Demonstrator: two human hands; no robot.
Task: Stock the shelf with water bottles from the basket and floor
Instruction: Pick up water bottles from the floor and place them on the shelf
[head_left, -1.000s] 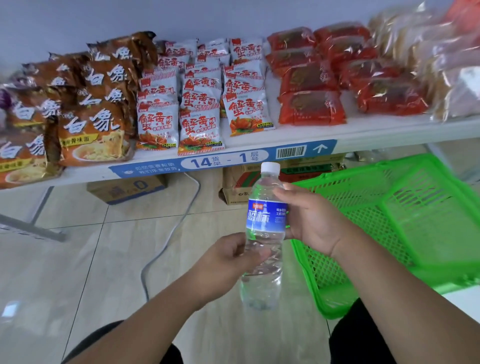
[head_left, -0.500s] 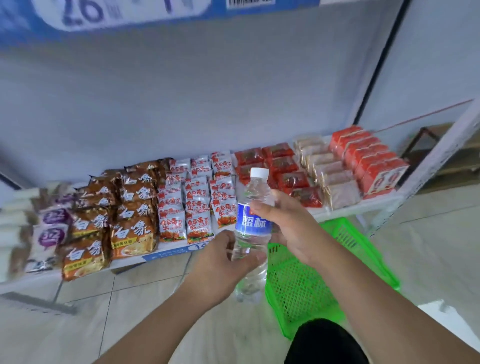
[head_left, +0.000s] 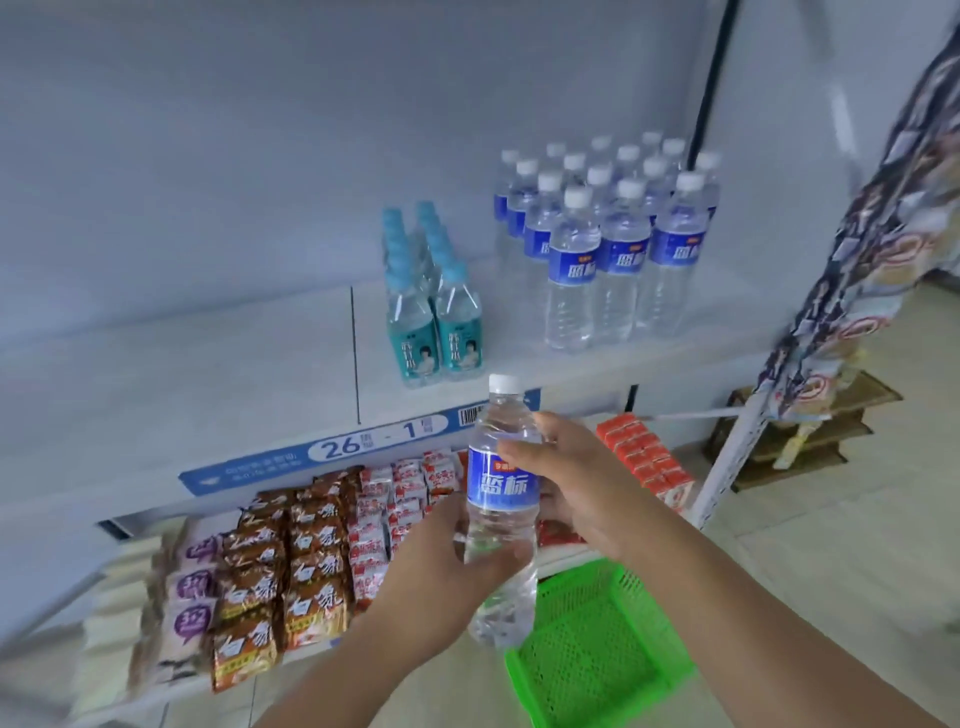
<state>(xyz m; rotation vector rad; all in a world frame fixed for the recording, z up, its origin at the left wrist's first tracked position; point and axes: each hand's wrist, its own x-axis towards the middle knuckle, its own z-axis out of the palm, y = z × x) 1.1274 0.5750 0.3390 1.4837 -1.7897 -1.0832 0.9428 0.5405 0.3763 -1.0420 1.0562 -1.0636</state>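
A clear water bottle (head_left: 501, 486) with a blue label and white cap stands upright in front of me, below the white upper shelf (head_left: 208, 384). My left hand (head_left: 447, 561) grips its lower half. My right hand (head_left: 566, 478) holds it around the label from the right. On that shelf stands a block of several matching blue-label bottles (head_left: 618, 244), with several teal-label bottles (head_left: 434, 312) to their left. The green mesh basket (head_left: 597, 644) sits on the floor below my hands; what shows of its inside holds nothing.
The lower shelf carries rows of noodle and snack packets (head_left: 291, 551) and red packs (head_left: 644, 457). Hanging snack strips (head_left: 852, 270) drape down the right upright. The upper shelf's left half is bare. Tiled floor (head_left: 831, 545) lies to the right.
My view has risen from the lower shelf to the upper shelf with its stocked bottles. Both hands still hold the bottle, which now sits higher, near that shelf's front edge.
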